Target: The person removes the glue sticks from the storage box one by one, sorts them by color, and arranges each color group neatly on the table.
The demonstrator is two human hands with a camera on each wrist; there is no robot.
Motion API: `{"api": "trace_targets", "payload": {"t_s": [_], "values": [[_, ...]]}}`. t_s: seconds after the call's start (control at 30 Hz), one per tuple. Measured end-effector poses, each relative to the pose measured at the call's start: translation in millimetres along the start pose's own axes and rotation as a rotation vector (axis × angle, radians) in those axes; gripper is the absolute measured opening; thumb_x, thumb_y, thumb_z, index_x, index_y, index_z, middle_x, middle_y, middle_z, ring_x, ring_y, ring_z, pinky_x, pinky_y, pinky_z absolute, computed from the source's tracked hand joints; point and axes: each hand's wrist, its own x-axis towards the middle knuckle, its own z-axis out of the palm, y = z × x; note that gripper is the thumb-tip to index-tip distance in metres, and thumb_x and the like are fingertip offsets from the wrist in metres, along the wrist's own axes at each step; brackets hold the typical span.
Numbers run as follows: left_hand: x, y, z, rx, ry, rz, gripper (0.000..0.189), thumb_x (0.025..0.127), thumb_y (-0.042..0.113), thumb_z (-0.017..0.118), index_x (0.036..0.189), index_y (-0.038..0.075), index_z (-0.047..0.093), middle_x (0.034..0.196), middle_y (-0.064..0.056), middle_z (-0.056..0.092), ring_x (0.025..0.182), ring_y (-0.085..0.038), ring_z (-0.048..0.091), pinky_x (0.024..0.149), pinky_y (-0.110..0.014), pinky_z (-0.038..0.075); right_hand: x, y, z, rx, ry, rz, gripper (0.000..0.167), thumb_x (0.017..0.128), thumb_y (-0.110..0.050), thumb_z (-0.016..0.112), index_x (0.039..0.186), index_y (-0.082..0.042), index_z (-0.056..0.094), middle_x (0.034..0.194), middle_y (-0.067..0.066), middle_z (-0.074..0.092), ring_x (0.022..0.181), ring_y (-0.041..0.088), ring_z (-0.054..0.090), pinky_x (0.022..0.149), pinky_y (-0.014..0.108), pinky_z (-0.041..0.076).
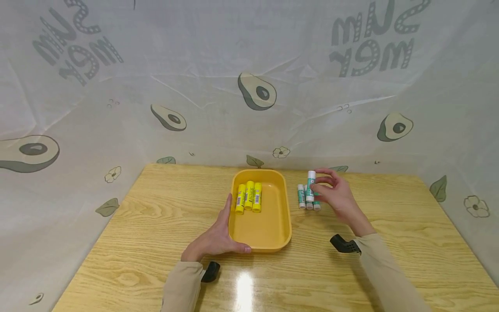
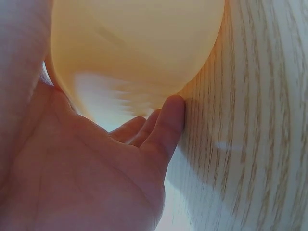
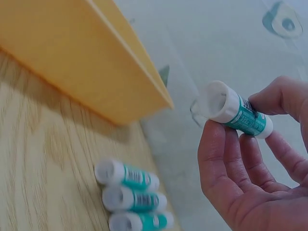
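Note:
My right hand (image 1: 337, 197) pinches a white-and-green glue stick (image 3: 245, 115) between thumb and fingers, raised above the table. Below it, three similar glue sticks (image 3: 137, 199) lie side by side on the wood. To the left stands a yellow-orange tray (image 1: 269, 229), with three yellow glue sticks (image 1: 248, 196) lying in its far left part. My left hand (image 1: 218, 234) rests round the tray's near left corner, thumb along the near rim and fingers stretched against the outside of the left wall. In the left wrist view, those fingertips (image 2: 172, 108) touch the tray's side low by the table.
The wooden table (image 1: 167, 225) reaches back to a pale cloth backdrop (image 1: 210, 78) printed with avocados and lettering, which also hangs at both sides. Black wrist mounts (image 1: 345, 244) stick out from both sleeves. Light glares on the near part of the tabletop.

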Motion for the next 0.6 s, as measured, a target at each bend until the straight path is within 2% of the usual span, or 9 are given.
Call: {"api": "trace_targets", "payload": {"t_s": [0.23,0.47,0.6], "values": [[0.2,-1.8,0.8,-0.008,0.001,-0.001,0.156,0.063,0.053,0.095,0.160,0.034,-0.026,0.173,-0.016,-0.007,0.160,-0.037,0.002,0.126,-0.061,0.015,2.5,12,-21,-0.030,0.038,-0.004,0.049,0.100,-0.013,0.066,0.144,-0.009,0.046,0.112,-0.002,0.055,0.088,0.002,0.066,0.076,0.024,0.062],[0.1,-1.5,-0.1,-0.004,0.002,0.003,0.157,0.063,0.054,0.095,0.159,0.033,-0.027,0.173,-0.014,-0.011,0.160,-0.036,-0.001,0.127,-0.061,0.013,5.4,25,-32,-0.102,0.051,0.042,0.050,0.099,-0.012,0.066,0.144,-0.007,0.044,0.117,0.006,0.051,0.089,0.002,0.064,0.076,0.025,0.062],[-0.5,-0.7,-0.5,0.000,0.003,0.008,0.157,0.063,0.054,0.095,0.160,0.030,-0.026,0.172,-0.015,-0.012,0.160,-0.037,-0.001,0.126,-0.062,0.014,7.1,31,-36,-0.127,0.045,0.060,0.056,0.099,-0.011,0.066,0.148,-0.002,0.040,0.120,0.011,0.051,0.091,0.002,0.061,0.076,0.026,0.062]]}}
